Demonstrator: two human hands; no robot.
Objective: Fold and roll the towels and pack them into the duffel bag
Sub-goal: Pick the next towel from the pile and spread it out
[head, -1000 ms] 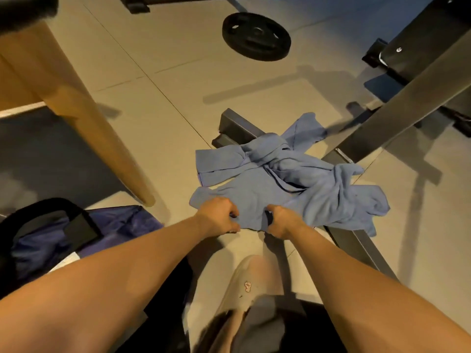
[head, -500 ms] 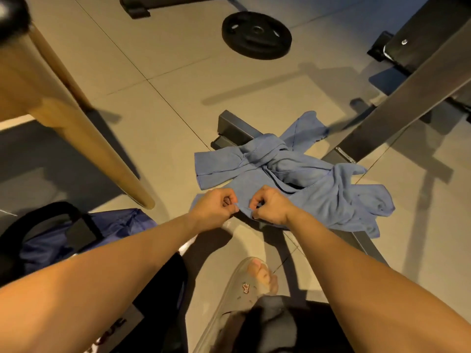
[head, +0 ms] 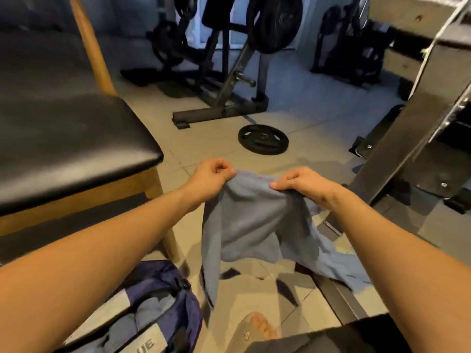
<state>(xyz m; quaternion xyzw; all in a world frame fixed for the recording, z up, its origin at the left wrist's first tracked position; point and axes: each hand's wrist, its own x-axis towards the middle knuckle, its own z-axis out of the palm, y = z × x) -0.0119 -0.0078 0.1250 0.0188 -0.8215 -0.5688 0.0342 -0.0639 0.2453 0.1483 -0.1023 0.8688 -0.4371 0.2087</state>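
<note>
Both hands are up in front, holding 1 blue towel (head: 252, 225) by its top edge. The left hand (head: 211, 177) pinches 1 end and the right hand (head: 303, 184) pinches the other, fingers curled tight on the cloth. The towel hangs between the forearms, its lower part trailing onto the tile floor (head: 204, 149). The navy duffel bag (head: 158, 301) sits on the floor at lower left, beside a leg of the black-padded wooden seat (head: 63, 138). 1 weight plate (head: 263, 139) lies flat beyond the hands.
</note>
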